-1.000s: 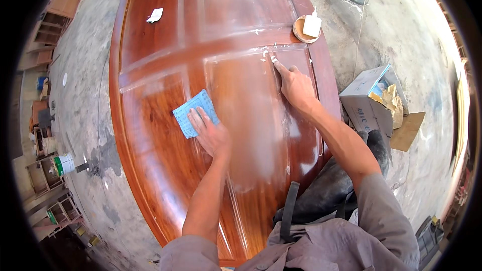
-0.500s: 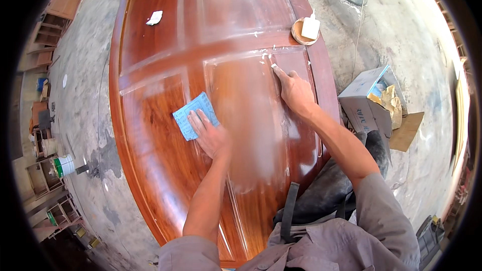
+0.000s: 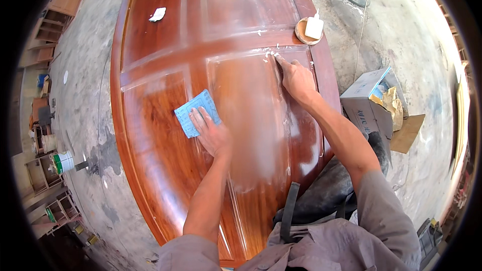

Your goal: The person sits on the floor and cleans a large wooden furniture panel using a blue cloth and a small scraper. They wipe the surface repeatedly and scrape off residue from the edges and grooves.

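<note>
A reddish-brown panelled wooden door (image 3: 150, 135) lies before me, whitish dust smeared over its panels and mouldings. My left hand (image 3: 212, 133) rests on the left inner panel's edge, its fingers over a light blue sheet of sandpaper (image 3: 193, 115) with print on its back. The left thumb is hidden. Farther off, my right hand (image 3: 299, 80) points its index finger into the groove at the right panel's top corner, other fingers curled. Something small and whitish shows at that fingertip, too small to name. White scraps (image 3: 267, 55) lie around it.
A round wooden dish (image 3: 302, 33) with a white bottle (image 3: 314, 27) stands on the door's right edge. Crumpled white paper (image 3: 157, 14) lies at the far left. An open cardboard box (image 3: 369, 98) sits on the concrete floor (image 3: 422, 65), right; a white-and-green bucket (image 3: 64, 162) stands left.
My right fingertip has slid up along the groove to the panel's corner. The left hand and the blue sandpaper stay nearly in place, while the whole view has shifted slightly.
</note>
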Demonstrator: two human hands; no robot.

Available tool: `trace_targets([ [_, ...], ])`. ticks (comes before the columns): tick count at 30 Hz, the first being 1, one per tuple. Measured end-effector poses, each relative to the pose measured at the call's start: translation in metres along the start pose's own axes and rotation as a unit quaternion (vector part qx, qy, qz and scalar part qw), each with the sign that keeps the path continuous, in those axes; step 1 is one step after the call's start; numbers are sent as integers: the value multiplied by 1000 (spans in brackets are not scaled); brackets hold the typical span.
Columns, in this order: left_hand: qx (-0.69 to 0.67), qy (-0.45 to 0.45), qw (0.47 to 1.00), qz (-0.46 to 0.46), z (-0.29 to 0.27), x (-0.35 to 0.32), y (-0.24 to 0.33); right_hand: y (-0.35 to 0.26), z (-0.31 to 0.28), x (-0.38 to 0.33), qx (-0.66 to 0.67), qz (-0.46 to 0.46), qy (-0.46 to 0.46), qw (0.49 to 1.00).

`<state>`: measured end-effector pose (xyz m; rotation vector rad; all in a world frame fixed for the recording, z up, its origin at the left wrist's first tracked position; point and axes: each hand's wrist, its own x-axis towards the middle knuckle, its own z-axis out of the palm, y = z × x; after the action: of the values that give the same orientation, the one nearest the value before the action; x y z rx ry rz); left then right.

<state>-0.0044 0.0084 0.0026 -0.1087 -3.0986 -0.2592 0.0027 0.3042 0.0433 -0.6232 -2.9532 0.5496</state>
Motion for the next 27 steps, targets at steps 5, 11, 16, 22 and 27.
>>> trace_targets([
  [5, -23, -23, 999, -15, -8, 1, -6, -5, 3, -18, 1, -6, -25, 1000],
  [11, -45, 22, 998, 27, 1, -3, -6, 5, 4, -2, 30, -32, 16, 999],
  [16, -31, 20, 999, 21, 0, -2, -12, 7, -21, -93, 72, -38, -4, 997],
  [22, -40, 2, 999, -5, -7, -4, 0, 11, -29, -220, 68, 2, -29, 997],
  [27, -26, 14, 1000, -2, -2, -1, -8, 2, -22, -231, 42, 21, -49, 998],
])
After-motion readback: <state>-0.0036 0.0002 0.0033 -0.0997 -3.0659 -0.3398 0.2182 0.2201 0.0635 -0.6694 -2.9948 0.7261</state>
